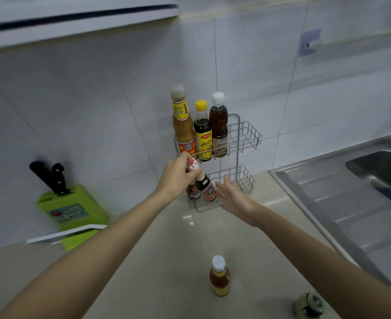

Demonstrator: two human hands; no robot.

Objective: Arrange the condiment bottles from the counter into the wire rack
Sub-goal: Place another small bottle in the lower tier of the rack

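Rack (245, 137) loading was mostly complete; one bottle (219, 276) remained on the counter (166, 261), low centre.

I saw three bottles in the upper tier. My left hand (178, 176) gripped a dark bottle (204, 184) by its cap, tilted into the lower tier beside another; my right hand (233, 196) hovered open alongside.

A home kitchen is showing itself here: white glazed wall tiles (97, 107) are running behind a beige stone counter (166, 254), and a stainless-steel sink (374, 171) with a ribbed drainboard is sitting at 3 o'clock. At 9 o'clock a green knife block (72, 208) is holding black-handled knives (51, 178), while at 12 o'clock a two-tier wire rack (245, 139) is standing against the tiles, carrying condiment bottles (202, 132), with one more sauce bottle (219, 277) standing on the counter at 6 o'clock
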